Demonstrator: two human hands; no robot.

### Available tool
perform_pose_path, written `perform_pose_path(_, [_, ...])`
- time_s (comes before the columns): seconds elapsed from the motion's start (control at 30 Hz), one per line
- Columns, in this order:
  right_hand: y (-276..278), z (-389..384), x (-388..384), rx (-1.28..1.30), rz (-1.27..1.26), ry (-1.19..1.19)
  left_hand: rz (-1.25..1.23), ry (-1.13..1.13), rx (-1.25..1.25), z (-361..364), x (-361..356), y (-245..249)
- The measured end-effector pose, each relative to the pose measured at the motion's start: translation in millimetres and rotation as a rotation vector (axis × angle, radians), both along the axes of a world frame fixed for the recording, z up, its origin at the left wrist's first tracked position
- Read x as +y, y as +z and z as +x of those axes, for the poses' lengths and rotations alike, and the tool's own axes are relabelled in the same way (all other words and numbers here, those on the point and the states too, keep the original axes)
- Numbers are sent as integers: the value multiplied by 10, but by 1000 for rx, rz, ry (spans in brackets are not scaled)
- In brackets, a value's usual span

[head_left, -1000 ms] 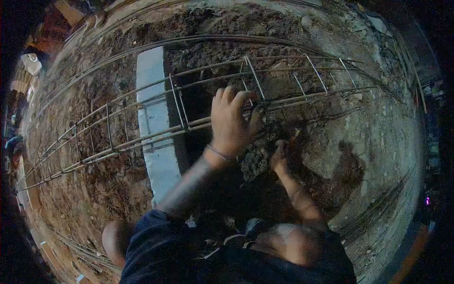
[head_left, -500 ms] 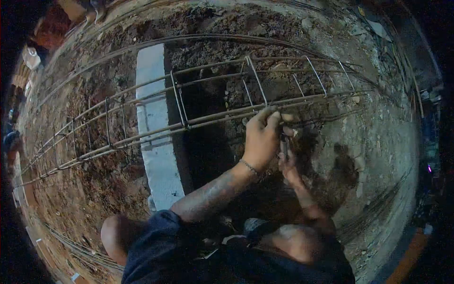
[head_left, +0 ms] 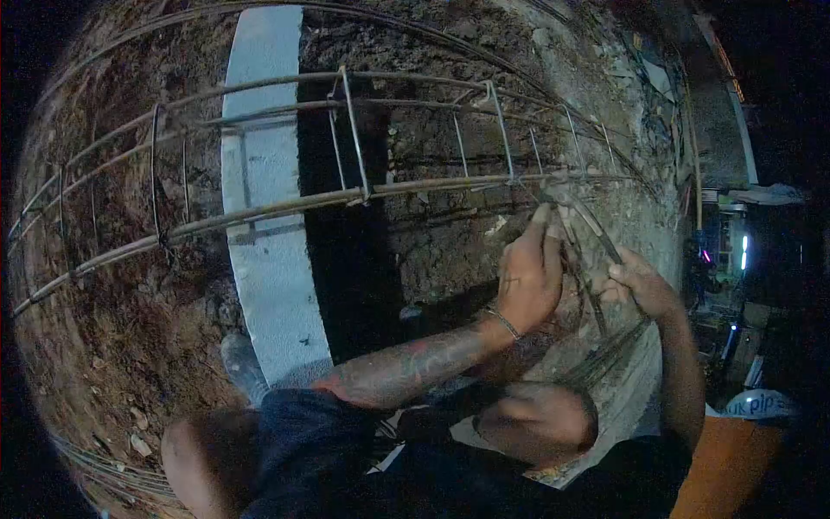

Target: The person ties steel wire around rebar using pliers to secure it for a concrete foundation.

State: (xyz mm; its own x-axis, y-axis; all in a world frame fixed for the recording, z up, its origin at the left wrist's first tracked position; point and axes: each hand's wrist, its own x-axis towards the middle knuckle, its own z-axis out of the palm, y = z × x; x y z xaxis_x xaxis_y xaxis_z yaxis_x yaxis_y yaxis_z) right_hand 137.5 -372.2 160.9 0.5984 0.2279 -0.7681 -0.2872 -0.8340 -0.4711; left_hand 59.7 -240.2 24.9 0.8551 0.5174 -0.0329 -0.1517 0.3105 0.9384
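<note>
A long rebar cage (head_left: 437, 184) with square stirrups crosses the view over a dirt trench. My right hand (head_left: 647, 284) grips a dark pair of pincers (head_left: 596, 227) by a handle. The pincers' handles are spread, and their head reaches the cage's lower near bar. My left hand (head_left: 529, 278) is just below that bar, beside the pincers' head. Its thumb and fingers are pinched together at the tips; whatever they hold is too small and blurred to make out. A stirrup (head_left: 500, 130) stands just above the hands.
A white painted beam (head_left: 268, 285) runs under the cage at left, with a dark gap beside it. Loose long bars (head_left: 415, 24) lie behind the cage. A bundle of thin rods (head_left: 609, 355) lies right of my knee (head_left: 540, 424). An orange object (head_left: 731, 458) stands at lower right.
Both hands have shifted right along the cage. My right hand has swung out to the right and the pincers' handles now show spread. The view has turned right too.
</note>
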Motion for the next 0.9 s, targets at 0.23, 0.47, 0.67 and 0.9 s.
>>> perform_pose_path(0.23, [401, 320, 630, 71, -270, 295, -64, -95, 17, -78, 183, 93])
perform_pose_path(0.47, [628, 340, 1169, -59, -649, 674, -13, -64, 60, -63, 110, 51])
perform_pose_path(0.67, [596, 377, 1350, -72, -813, 792, -200, -184, 39, -95, 178, 88])
perform_pose_path(0.9, [636, 361, 1720, 15, -900, 968, -190, -138, 31, -71, 147, 87])
